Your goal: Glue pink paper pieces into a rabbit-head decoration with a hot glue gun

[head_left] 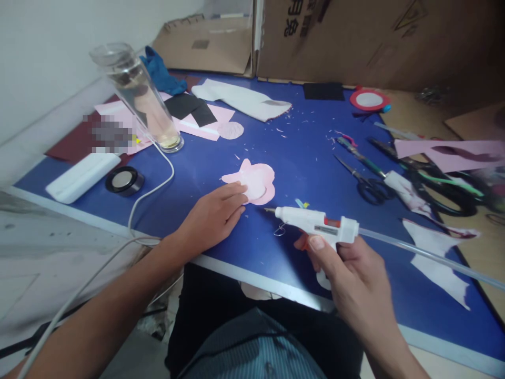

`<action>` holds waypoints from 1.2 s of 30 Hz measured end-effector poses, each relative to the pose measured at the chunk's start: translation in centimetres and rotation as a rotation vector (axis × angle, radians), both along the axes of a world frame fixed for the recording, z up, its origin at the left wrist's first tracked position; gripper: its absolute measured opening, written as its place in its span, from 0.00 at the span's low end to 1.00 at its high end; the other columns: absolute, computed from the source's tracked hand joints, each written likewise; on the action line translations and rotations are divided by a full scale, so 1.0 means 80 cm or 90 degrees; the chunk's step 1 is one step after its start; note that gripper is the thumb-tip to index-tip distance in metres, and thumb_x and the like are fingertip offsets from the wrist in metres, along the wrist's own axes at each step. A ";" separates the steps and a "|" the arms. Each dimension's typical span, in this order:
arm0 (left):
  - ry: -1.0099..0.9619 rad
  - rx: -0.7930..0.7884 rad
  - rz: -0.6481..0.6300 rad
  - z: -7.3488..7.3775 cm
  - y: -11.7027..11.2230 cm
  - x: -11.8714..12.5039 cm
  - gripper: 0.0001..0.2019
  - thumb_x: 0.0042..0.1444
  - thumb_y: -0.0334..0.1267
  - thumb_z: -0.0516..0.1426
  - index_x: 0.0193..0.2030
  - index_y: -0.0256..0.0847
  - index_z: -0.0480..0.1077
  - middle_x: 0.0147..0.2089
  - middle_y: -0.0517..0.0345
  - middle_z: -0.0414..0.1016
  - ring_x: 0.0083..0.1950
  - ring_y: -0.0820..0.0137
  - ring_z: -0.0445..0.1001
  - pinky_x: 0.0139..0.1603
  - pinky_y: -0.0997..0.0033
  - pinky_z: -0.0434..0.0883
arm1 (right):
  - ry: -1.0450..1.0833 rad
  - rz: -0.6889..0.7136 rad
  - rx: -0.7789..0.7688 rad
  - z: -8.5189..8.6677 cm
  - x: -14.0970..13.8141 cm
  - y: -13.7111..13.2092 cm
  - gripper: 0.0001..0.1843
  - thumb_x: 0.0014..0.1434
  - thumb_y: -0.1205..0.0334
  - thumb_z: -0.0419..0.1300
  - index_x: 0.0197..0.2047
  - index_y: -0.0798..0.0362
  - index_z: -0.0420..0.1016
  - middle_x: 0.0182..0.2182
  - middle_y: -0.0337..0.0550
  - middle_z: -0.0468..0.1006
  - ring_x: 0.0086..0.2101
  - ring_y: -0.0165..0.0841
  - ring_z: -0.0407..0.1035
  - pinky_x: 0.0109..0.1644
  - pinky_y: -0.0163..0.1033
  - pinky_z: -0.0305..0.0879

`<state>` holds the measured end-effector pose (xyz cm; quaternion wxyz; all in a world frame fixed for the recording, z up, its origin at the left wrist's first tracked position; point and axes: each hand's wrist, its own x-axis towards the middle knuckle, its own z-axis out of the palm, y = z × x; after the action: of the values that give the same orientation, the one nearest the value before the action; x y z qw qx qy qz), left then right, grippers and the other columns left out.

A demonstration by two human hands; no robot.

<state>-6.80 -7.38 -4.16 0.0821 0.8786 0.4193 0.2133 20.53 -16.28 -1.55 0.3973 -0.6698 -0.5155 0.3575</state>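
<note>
My right hand [351, 273] grips a white hot glue gun [315, 223] with a clear glue stick [426, 255] sticking out behind it. Its metal nozzle points left, just short of a pink felt shape [258, 179] lying on the blue table [300, 152]. My left hand [215, 216] rests flat on the table, fingers stretched out, with its fingertips on the lower left edge of the pink shape. The hand holds nothing.
A clear glass bottle [140, 97], black tape roll [124, 180] and white block [81, 176] sit at the left, with a white cable [152, 184] running off the front edge. Scissors [365, 179], pink and white felt scraps [437, 258] and cardboard boxes [355, 37] lie right and behind.
</note>
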 end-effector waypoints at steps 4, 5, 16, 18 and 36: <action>-0.009 -0.032 0.024 0.001 -0.001 0.002 0.18 0.75 0.34 0.55 0.68 0.39 0.74 0.72 0.43 0.80 0.75 0.54 0.77 0.75 0.46 0.75 | -0.011 -0.004 0.009 0.000 -0.001 0.001 0.25 0.65 0.34 0.67 0.35 0.47 0.89 0.24 0.41 0.76 0.24 0.33 0.65 0.28 0.38 0.64; -0.025 -0.035 0.034 0.002 -0.001 0.002 0.19 0.75 0.34 0.56 0.69 0.39 0.73 0.71 0.43 0.81 0.73 0.55 0.78 0.75 0.47 0.76 | -0.011 -0.005 0.008 0.000 0.000 0.001 0.25 0.65 0.33 0.67 0.35 0.47 0.89 0.24 0.41 0.76 0.24 0.34 0.66 0.28 0.38 0.64; -0.058 0.019 -0.010 0.015 -0.020 -0.011 0.12 0.74 0.28 0.54 0.58 0.41 0.73 0.66 0.43 0.83 0.69 0.58 0.81 0.70 0.55 0.79 | -0.008 0.018 -0.001 -0.009 0.008 -0.002 0.25 0.69 0.33 0.66 0.38 0.46 0.89 0.26 0.40 0.79 0.26 0.34 0.69 0.28 0.37 0.63; -0.027 0.018 -0.037 0.014 -0.023 -0.011 0.12 0.74 0.27 0.53 0.58 0.38 0.74 0.68 0.41 0.82 0.71 0.58 0.81 0.72 0.55 0.79 | -0.017 0.022 -0.004 -0.010 0.009 -0.003 0.26 0.69 0.32 0.65 0.38 0.46 0.89 0.26 0.40 0.79 0.26 0.34 0.69 0.28 0.37 0.63; 0.165 0.043 -0.058 -0.004 -0.024 -0.005 0.19 0.78 0.28 0.47 0.62 0.32 0.78 0.74 0.37 0.77 0.78 0.54 0.73 0.78 0.46 0.73 | -0.020 -0.003 -0.010 -0.006 0.005 -0.006 0.27 0.68 0.31 0.66 0.37 0.47 0.89 0.26 0.42 0.79 0.26 0.36 0.69 0.32 0.40 0.69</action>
<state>-7.23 -9.28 -4.50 0.0073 0.9192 0.3786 0.1080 20.95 -16.79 -2.05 0.3843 -0.6798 -0.5173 0.3501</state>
